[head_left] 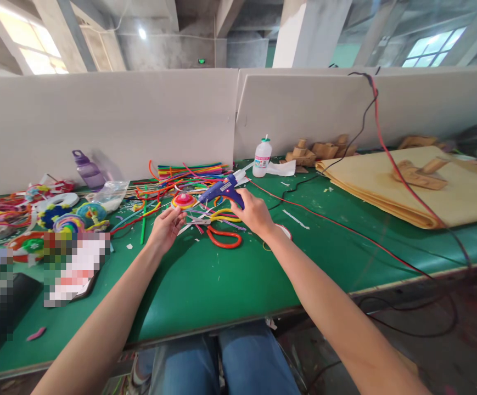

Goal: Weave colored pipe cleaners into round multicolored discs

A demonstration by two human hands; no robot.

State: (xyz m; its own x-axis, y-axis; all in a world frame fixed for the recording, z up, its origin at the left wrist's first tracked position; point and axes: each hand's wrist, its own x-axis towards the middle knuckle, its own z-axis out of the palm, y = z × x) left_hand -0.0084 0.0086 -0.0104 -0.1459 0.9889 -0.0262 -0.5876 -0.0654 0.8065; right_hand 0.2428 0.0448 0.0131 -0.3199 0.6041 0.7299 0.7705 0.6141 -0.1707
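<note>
Taking the blue glue gun (222, 191) as the fixed mark on the green table (205, 285): far to its left lie finished coiled discs (70, 218) in bright colours, with a purple bottle (87, 169) standing behind them against the grey partition. Nearer, just left of the gun's nozzle, the left hand (164, 227) has its fingers pinched on the rim of a small red and yellow coiled disc (184, 201), holding it up off the table. The nozzle points down at that disc and seems to touch it or nearly so (the gap is too small to judge). The right hand (254, 211) is wrapped around the gun's grip, fingers closed. Behind the gun lies a bundle of coloured pipe cleaners (191, 170), and under it loose ones and an orange loop (224, 237). To the right of the gun stands a white bottle (262, 158), then red and black cables (345, 227) trail across the table towards a tan folded sheet (411, 186).

The step in hand looks like gluing the disc. Next, I judge, the disc must be kept steady and the fingertips clear of the hot tip.
</note>
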